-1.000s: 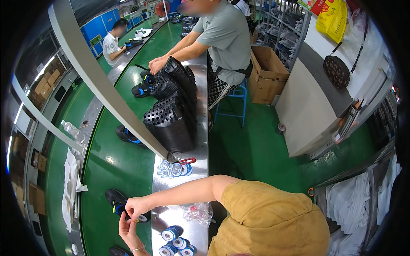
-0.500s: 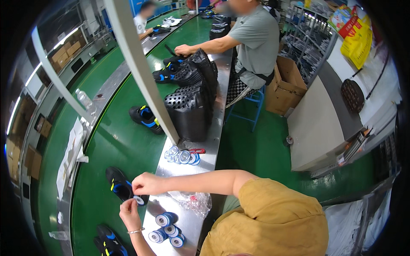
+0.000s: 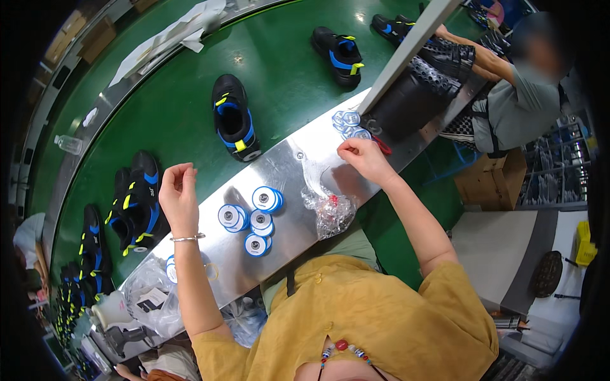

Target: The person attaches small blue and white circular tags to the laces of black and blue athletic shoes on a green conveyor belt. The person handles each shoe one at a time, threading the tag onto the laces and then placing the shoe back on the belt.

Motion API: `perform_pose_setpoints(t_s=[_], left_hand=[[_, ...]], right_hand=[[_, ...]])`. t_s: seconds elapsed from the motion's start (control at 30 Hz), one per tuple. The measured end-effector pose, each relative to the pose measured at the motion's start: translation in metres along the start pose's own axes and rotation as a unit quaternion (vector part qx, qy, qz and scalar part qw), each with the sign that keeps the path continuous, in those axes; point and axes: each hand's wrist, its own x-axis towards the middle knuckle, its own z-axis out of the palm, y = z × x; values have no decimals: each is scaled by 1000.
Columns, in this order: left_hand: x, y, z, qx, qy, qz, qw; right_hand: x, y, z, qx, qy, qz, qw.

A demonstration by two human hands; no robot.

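Head view: left hand (image 3: pixel 179 195) raised over steel shelf (image 3: pixel 289 168), fingertips pinched, contents not discernible; right hand (image 3: pixel 365 160) closed, pinching near clear spools (image 3: pixel 348 122). Blue spools (image 3: pixel 251 219) between hands.

Clear crumpled plastic bag (image 3: pixel 330 209) on steel counter (image 3: pixel 298 159), near right hand (image 3: pixel 365 159). Second clear bag with white-and-black card (image 3: pixel 152 298) at counter's near-left end. Brown open cardboard box (image 3: pixel 489 184) on floor, right.

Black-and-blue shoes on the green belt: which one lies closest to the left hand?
The pair left of the left hand, beside the steel table edge; the others lie farther up or down the belt.
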Motion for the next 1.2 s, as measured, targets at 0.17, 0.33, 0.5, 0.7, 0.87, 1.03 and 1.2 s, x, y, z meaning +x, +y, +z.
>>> perform_pose_setpoints(t_s=[0.17,0.33,0.5,0.7,0.87,1.03,1.2], left_hand=[[-42,26,28,7,-9,87,996],[-107,45,80,52,-175,162,970],[-133,30,131,33,-259,171,950],[-131,31,139,115,-267,227,929],[-132,32,158,173,-283,341,880],[-138,20,168,209,-322,311,869],[-139,17,171,214,-329,301,869]], right_hand=[[26,-7,29,-175,-22,-17,984],[56,-16,98,-337,-54,-32,939],[63,7,127,-341,70,-98,932],[50,-6,96,-126,81,-70,986],[38,-9,80,41,77,-95,992],[29,-4,76,106,91,-152,978],[31,1,71,19,120,-258,958]])
